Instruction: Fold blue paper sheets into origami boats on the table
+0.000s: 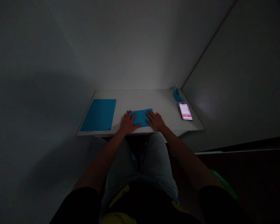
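A small blue sheet of paper [140, 117], perhaps folded, lies flat near the front edge of the white table. Across its left end rests my left hand [128, 123], fingers spread and thumb reaching over the paper. My right hand [156, 120] lies on the opposite end with its fingers apart. Both palms face down, and neither hand grips anything. Parts of the paper's two ends are hidden under my hands.
The narrow white table [140, 96] meets the wall at the back. A larger blue sheet [100, 115] covers its left end. On the right are a folded blue paper boat [177, 95] and a phone [185, 111] with a lit screen. The lighting is dim.
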Tool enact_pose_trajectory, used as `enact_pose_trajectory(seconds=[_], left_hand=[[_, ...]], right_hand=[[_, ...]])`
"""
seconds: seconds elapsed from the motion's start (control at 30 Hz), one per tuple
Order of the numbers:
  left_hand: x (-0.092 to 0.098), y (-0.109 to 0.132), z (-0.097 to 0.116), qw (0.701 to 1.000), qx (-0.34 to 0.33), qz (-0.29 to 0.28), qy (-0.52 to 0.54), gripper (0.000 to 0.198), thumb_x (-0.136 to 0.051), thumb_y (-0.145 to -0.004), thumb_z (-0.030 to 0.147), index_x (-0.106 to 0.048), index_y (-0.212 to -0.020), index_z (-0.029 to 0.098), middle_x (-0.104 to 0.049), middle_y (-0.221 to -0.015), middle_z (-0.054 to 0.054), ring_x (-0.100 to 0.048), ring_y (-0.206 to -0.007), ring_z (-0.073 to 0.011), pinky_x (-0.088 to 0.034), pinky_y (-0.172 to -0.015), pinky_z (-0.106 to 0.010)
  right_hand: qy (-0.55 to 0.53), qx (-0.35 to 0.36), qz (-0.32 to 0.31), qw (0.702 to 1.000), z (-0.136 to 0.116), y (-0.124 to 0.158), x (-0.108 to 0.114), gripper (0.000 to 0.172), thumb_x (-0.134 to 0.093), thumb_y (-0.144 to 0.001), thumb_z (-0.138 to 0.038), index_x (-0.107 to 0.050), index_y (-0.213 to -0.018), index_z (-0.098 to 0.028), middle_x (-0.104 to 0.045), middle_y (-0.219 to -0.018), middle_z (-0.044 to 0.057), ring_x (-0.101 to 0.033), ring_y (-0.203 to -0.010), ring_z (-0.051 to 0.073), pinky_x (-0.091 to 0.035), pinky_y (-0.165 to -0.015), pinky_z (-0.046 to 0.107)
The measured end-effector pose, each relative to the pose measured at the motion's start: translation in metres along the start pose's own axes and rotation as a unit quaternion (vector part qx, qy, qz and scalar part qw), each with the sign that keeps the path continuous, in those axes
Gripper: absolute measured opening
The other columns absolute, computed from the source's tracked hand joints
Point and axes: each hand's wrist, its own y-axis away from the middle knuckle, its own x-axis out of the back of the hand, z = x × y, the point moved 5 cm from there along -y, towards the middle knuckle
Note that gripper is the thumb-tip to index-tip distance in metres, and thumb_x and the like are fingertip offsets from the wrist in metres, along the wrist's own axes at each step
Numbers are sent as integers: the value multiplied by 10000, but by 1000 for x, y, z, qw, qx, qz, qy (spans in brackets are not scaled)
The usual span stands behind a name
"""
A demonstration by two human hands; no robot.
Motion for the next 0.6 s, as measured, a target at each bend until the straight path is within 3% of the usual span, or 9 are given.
enact_pose_trajectory(seconds=[0.2, 0.33, 0.43, 0.5, 0.6], left_hand=[[14, 6, -11, 1000, 7, 6, -2, 872, -612, -977, 664, -410, -1671, 177, -267, -1786, -188, -196, -1672, -401, -183, -1348, -605], [24, 21, -5, 996, -79, -41, 18, 569, -553, -1060, 461, -547, -1585, 242, -463, -1704, -124, -353, -1628, -303, -288, -1331, -531], [31, 40, -3, 988, -130, -73, 27, 508, -560, -1067, 429, -592, -1549, 272, -556, -1638, -99, -446, -1577, -269, -288, -1334, -521], [35, 52, -5, 985, -149, -80, 25, 603, -647, -1019, 488, -564, -1575, 268, -510, -1673, -105, -414, -1597, -288, -251, -1347, -541], [37, 65, -9, 982, -160, -94, 29, 627, -707, -981, 469, -576, -1565, 283, -485, -1692, -95, -380, -1617, -295, -228, -1351, -556]], right_hand=[[-3, -21, 39, 999, 21, 18, 13, 585, -489, -1087, -451, -463, -1638, -254, -416, -1720, 140, -430, -1580, 334, -316, -1274, 638], [-16, 26, 49, 998, 13, 33, 22, 477, -518, -1082, -345, -573, -1551, -277, -500, -1675, 112, -479, -1552, 293, -383, -1248, 584], [-39, 65, 36, 996, 7, 52, 27, 396, -537, -1084, -334, -653, -1462, -309, -604, -1591, 89, -567, -1481, 271, -426, -1214, 562], [-51, 80, 25, 995, 8, 66, 30, 444, -601, -1061, -411, -632, -1493, -310, -580, -1612, 101, -553, -1493, 288, -420, -1214, 572], [-71, 110, -16, 991, 15, 83, 35, 683, -763, -938, -508, -573, -1562, -304, -489, -1679, 130, -495, -1538, 333, -385, -1230, 609]])
